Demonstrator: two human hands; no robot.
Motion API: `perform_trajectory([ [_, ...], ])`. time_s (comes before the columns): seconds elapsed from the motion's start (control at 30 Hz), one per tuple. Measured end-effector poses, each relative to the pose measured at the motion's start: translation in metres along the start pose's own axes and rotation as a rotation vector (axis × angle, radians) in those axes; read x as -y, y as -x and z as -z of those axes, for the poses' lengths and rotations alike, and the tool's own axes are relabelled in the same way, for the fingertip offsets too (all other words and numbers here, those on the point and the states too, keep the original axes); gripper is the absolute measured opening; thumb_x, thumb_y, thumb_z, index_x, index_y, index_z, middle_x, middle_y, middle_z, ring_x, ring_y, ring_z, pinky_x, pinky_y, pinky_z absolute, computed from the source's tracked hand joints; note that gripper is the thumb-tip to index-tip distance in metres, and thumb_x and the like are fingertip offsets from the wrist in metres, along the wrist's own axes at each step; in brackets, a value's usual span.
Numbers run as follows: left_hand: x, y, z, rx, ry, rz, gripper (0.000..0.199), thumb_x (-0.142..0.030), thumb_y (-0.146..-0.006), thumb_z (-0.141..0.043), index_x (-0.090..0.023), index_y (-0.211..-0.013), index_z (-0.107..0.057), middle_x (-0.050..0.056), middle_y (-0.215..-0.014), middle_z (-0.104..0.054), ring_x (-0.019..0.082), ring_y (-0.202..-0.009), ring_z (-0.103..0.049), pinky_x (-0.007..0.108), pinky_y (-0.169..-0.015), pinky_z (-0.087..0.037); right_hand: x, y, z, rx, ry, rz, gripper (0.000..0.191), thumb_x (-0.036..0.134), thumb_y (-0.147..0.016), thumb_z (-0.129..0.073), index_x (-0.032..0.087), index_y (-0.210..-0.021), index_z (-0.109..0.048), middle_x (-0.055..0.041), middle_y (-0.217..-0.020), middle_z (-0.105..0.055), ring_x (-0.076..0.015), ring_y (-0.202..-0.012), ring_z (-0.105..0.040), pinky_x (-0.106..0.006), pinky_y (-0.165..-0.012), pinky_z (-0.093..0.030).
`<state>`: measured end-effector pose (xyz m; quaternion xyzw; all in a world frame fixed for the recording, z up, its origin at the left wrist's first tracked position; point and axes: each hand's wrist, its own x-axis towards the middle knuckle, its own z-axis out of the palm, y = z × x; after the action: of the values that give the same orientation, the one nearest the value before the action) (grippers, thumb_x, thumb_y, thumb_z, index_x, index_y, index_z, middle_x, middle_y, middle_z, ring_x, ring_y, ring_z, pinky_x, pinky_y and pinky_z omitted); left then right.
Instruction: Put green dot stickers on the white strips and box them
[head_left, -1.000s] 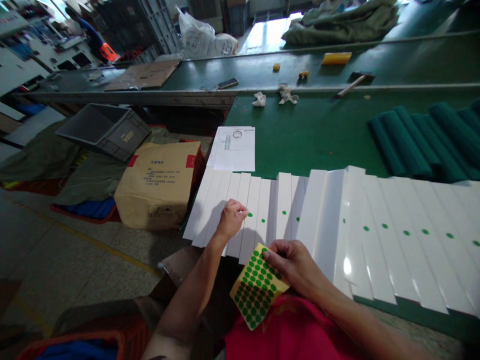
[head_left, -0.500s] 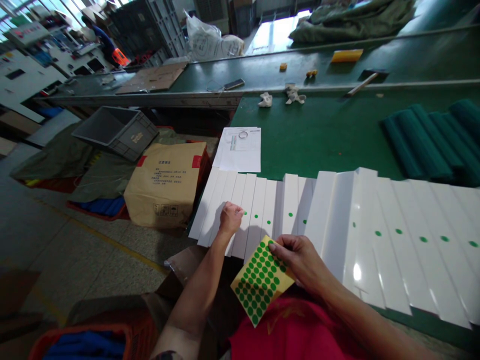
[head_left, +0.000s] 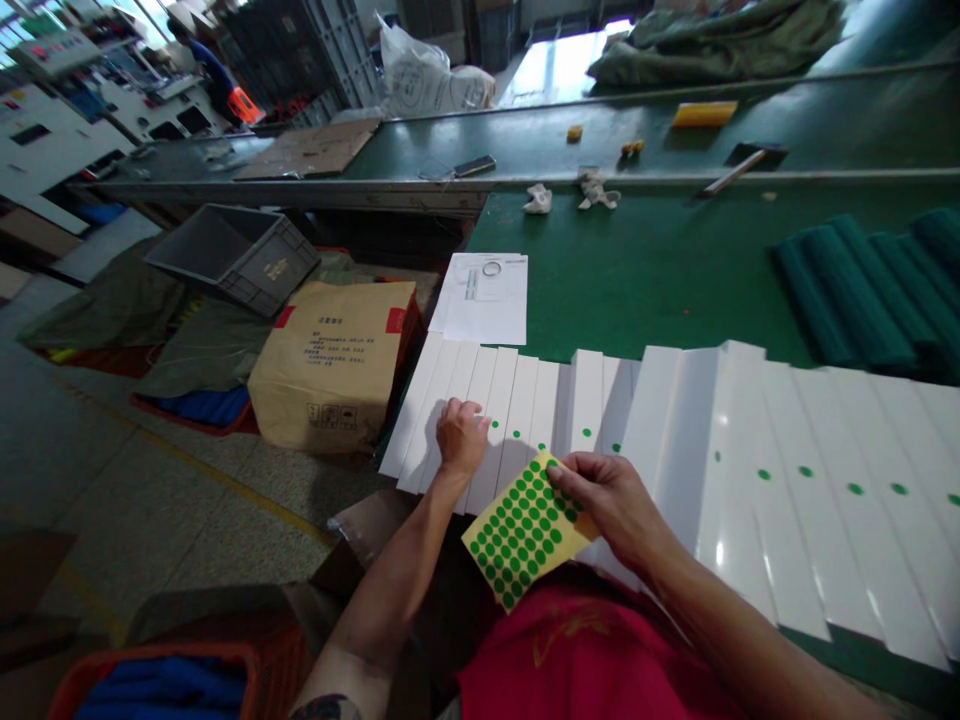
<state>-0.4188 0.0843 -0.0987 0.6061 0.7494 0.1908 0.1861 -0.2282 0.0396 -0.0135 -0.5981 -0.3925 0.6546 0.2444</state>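
Observation:
My right hand [head_left: 611, 500] pinches the upper corner of a yellow sheet of round green stickers [head_left: 517, 535], tilted in front of my body. My left hand [head_left: 460, 437] rests over the white boxes at the left end of the row, fingers slightly bent and apart, with no sticker visible in them. Just right of its fingertips, a green sticker [head_left: 495, 424] sits on one narrow white box. Other long white boxes [head_left: 679, 420] lie side by side, several bearing one green dot each. Part of the box under my left hand is hidden.
White papers [head_left: 487, 300] lie beyond the boxes on the green table [head_left: 645, 270]. Dark green rolls [head_left: 855, 290] are at the right. A brown carton [head_left: 334, 360] and a grey crate [head_left: 236, 260] stand at the left; an orange basket [head_left: 247, 665] holds blue items below.
My left hand has drawn slightly back from the green sticker, its fingers loosening. The sticker sheet in my right hand has tipped and risen a little. The view has shifted slightly.

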Motion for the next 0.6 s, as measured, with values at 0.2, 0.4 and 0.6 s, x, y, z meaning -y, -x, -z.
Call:
perform_trajectory([
  [0.2, -0.034, 0.024, 0.05, 0.311, 0.601, -0.185, 0.013, -0.027, -0.083, -0.064, -0.019, -0.084, -0.073, 0.001, -0.078, -0.065, 0.012, -0.074, -0.061, 0.022, -0.067, -0.046, -0.001, -0.007, 0.0, -0.04, 0.021, 0.026, 0.037, 0.047, -0.072, -0.066, 0.013, -0.058, -0.059, -0.0014, -0.054, -0.055, -0.0095, -0.049, -0.044, -0.022, -0.047, -0.03],
  [0.4, -0.046, 0.039, 0.058, 0.225, 0.555, -0.28, 0.01, -0.017, -0.08, -0.066, -0.019, -0.086, -0.074, 0.001, -0.08, -0.068, 0.012, -0.075, -0.062, 0.023, -0.071, -0.046, -0.006, -0.014, 0.0, -0.066, 0.043, 0.049, 0.036, 0.045, -0.074, -0.064, 0.013, -0.059, -0.06, -0.0008, -0.054, -0.054, -0.0093, -0.049, -0.044, -0.022, -0.047, -0.03],
  [0.6, -0.045, 0.039, 0.051, 0.102, 0.468, -0.348, 0.01, -0.016, -0.083, -0.061, -0.019, -0.079, -0.07, 0.001, -0.075, -0.066, 0.012, -0.074, -0.061, 0.023, -0.069, -0.044, -0.004, -0.018, -0.003, -0.081, 0.024, 0.022, 0.034, 0.044, -0.071, -0.066, 0.013, -0.058, -0.06, -0.001, -0.054, -0.055, -0.0099, -0.049, -0.045, -0.022, -0.047, -0.032],
])
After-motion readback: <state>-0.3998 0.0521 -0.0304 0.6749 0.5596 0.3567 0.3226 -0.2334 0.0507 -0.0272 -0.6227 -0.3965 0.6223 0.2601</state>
